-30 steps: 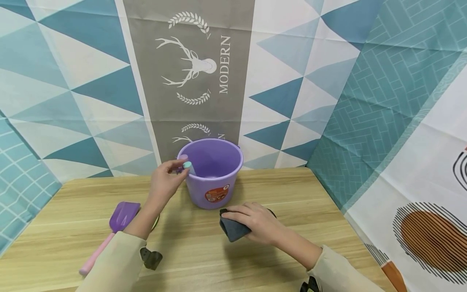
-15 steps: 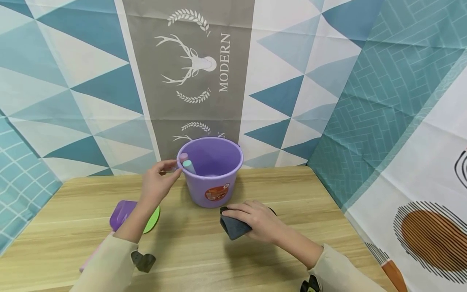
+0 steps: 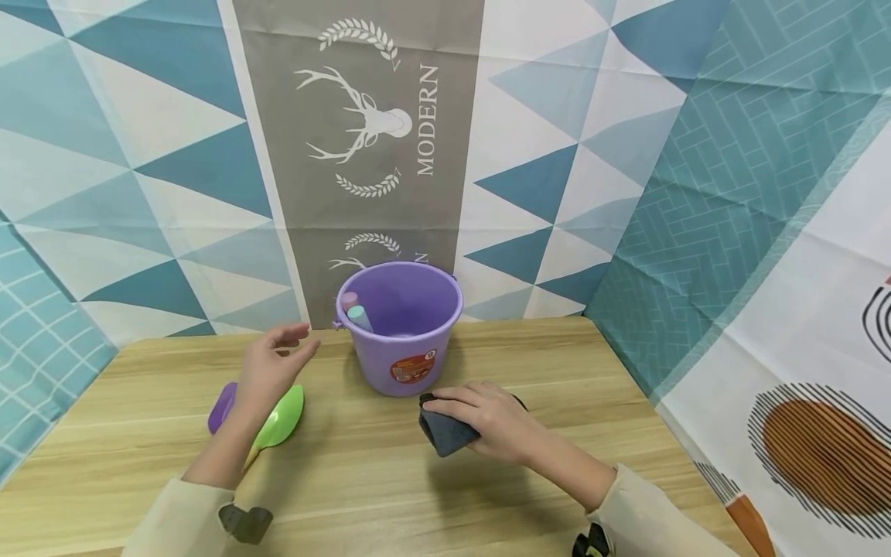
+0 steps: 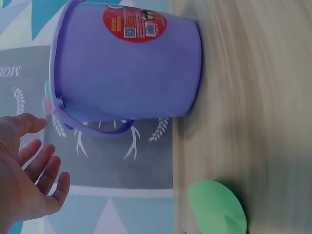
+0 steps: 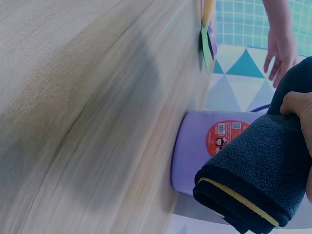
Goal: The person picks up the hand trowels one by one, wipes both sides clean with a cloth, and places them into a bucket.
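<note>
A purple bucket stands at the back of the wooden table. Two handle ends, one pink and one mint green, lean inside its left rim; what they belong to is hidden. My left hand is in the air left of the bucket, fingers loosely bent, holding nothing. Below that forearm lie a green spoon-shaped tool and a purple shovel, partly covered by the arm. In front of the bucket my right hand grips a folded dark grey towel above the table.
The wooden table reaches back to a patterned wall sheet. More printed sheets hang at the left and right sides. The bucket's handle hangs down on its left side.
My left hand has let go of the mint-green handle at the bucket's rim and drawn back left and down. The handle now leans in the bucket. My right hand and the towel stay put.
</note>
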The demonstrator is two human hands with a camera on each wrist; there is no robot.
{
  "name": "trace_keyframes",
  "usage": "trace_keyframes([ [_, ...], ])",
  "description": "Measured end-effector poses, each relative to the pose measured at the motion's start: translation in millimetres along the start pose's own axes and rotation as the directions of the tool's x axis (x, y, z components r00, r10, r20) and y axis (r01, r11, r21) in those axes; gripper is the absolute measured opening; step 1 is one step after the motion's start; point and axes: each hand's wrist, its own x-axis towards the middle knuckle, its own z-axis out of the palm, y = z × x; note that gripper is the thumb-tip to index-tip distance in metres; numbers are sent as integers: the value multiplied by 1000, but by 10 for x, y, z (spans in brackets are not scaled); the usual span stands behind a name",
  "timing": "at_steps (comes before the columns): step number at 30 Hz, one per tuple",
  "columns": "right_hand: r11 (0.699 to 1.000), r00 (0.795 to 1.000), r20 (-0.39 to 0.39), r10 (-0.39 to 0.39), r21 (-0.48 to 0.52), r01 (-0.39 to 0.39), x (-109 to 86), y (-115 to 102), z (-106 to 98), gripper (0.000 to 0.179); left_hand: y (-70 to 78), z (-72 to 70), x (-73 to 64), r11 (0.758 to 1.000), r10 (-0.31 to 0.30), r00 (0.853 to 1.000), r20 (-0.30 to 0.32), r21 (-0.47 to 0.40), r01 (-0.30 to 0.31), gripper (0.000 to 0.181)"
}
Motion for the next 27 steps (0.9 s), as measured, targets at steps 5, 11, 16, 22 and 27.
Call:
trace_keyframes([
  [5, 1000, 1000, 9, 10, -3, -10, 8, -12, -8, 62, -93, -110, -91, 999, -26, 1000, 7, 38, 25, 42],
  [11, 1000, 1000, 16, 7, -6, -7, 15, -17, -10, 63, -213, -237, -205, 994, -60, 998, 19, 92, 58, 45],
  [16, 1000, 1000, 19, 6, -4, -5, 18, -22, -14, 63, -287, -325, -291, 987, -103, 995, 19, 122, 100, 44],
  [22, 1000, 1000, 20, 9, -4, -9, 12, -21, -8, 63, -348, -401, -387, 983, -128, 990, 56, 137, 119, 48],
  [27, 1000, 1000, 15, 4, -7, -4, 10, -15, -3, 63, -432, -438, -481, 984, -114, 990, 81, 146, 101, 45],
])
